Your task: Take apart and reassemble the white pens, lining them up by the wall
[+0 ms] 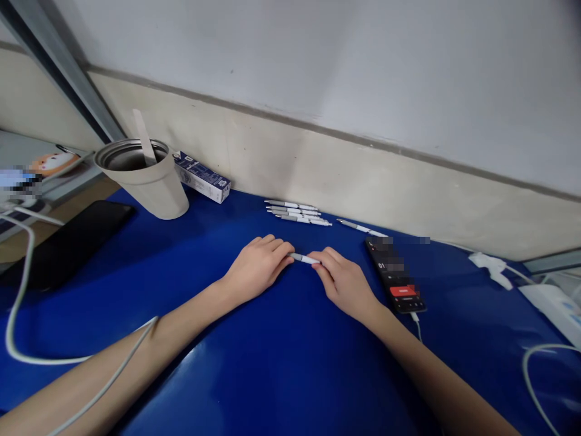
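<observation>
Between my two hands a grey-and-white pen (pixel 305 258) is held level, just above or on the blue tabletop (pixel 272 363). The fingers of my left hand (pixel 258 266) are closed on its grey end. My right hand (pixel 347 278) pinches the white end with thumb and fingers. Beyond them, near the wall, several similar pens (pixel 299 213) lie side by side. One more pen (pixel 363 228) lies apart from that group, to the right.
A cream cup (pixel 158 188) with a flat stick in it stands at the left beside a small blue-and-white box (pixel 204 177). A black case (pixel 77 236) lies far left. A plugged-in phone (pixel 394 275) is by my right hand. A white cable (pixel 113 375) crosses my left forearm.
</observation>
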### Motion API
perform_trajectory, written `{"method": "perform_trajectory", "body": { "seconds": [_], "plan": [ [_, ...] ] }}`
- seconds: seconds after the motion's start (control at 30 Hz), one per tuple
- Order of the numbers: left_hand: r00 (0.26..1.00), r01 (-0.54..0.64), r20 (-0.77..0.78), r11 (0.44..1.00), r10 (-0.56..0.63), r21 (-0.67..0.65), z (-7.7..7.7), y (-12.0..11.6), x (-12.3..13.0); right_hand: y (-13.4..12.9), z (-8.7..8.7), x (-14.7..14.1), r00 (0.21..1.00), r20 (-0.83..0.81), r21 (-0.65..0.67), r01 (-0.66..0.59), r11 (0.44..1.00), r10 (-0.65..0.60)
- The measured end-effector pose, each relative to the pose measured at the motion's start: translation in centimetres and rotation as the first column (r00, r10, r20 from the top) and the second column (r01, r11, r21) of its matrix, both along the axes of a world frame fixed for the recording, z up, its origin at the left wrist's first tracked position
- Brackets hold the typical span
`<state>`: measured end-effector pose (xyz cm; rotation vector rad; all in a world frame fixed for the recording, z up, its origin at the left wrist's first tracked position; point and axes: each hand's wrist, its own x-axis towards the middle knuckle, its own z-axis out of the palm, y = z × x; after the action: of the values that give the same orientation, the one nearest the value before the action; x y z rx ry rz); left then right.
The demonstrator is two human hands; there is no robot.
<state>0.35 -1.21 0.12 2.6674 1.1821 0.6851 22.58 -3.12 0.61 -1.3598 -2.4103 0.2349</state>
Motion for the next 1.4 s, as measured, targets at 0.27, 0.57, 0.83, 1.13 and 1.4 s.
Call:
{"method": "perform_trajectory", "body": {
  "seconds": [0.27, 0.57, 0.83, 1.13, 1.4],
  "plan": [
    [0.999, 0.031, -0.012, 0.999, -0.031, 0.04, 0.22, -0.2, 0.17, -0.16, -0.17, -0.15, 0.997, -0.065, -0.097, 0.032, 0.995, -0.038],
    [0.966, -0.112, 0.216, 0.984, 0.141, -0.141, -0.18, 0.04, -0.05, -0.09, -0.21, -0.31, 0.633, -0.747, -0.368, -0.134, 0.92, -0.206],
    [0.981, -0.099, 0.15, 0.983, 0.122, -0.155, 0.12, -0.03, 0.18, 0.05, -0.21, 0.1, 0.728, -0.664, -0.421, -0.179, 0.889, -0.168],
    [0.985, -0.082, 0.141, 0.986, 0.102, -0.142, -0.04, -0.02, 0.13, -0.25, -0.26, 0.0, 0.746, -0.655, -0.385, -0.193, 0.903, -0.12],
    [0.981, -0.083, 0.159, 0.983, 0.11, -0.165, -0.04, 0.03, 0.15, -0.34, 0.09, -0.21, 0.747, -0.644, -0.378, -0.123, 0.917, -0.165]
  ]
}}
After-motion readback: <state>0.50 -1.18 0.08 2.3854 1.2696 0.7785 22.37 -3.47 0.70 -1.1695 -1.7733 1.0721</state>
